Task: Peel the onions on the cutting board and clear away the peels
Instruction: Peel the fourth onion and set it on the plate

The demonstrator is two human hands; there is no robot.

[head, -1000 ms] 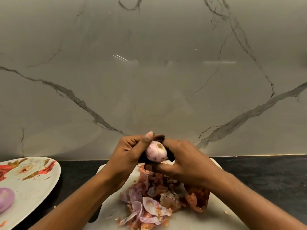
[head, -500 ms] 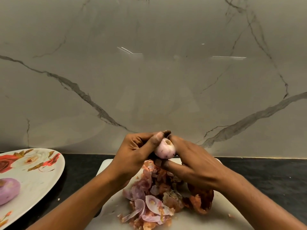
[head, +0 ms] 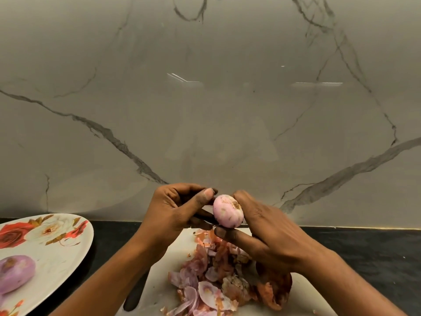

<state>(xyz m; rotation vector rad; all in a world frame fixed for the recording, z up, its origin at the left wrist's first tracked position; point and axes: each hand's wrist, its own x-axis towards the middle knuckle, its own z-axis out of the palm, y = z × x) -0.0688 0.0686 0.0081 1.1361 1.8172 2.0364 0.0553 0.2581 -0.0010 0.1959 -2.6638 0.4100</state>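
Observation:
A small pinkish peeled onion (head: 227, 210) is held up above the white cutting board (head: 159, 283). My right hand (head: 262, 231) grips it, thumb under it and fingers behind. My left hand (head: 177, 210) has curled fingers; its thumb tip touches the onion's upper left edge and a finger reaches under the onion. A heap of pink and brown peels (head: 211, 283) lies on the board. An onion in brown skin (head: 276, 286) sits on the board, partly hidden by my right wrist.
A flowered white plate (head: 57, 254) stands at the left on the black counter (head: 369, 258), with a peeled purple onion (head: 13, 273) on it. A marble wall rises right behind the counter. The board has a handle hole (head: 134, 299) at its left.
My left thumb has slid from over the onion's top to its left edge. The onion has turned in my right hand, its brown root end now facing up and right.

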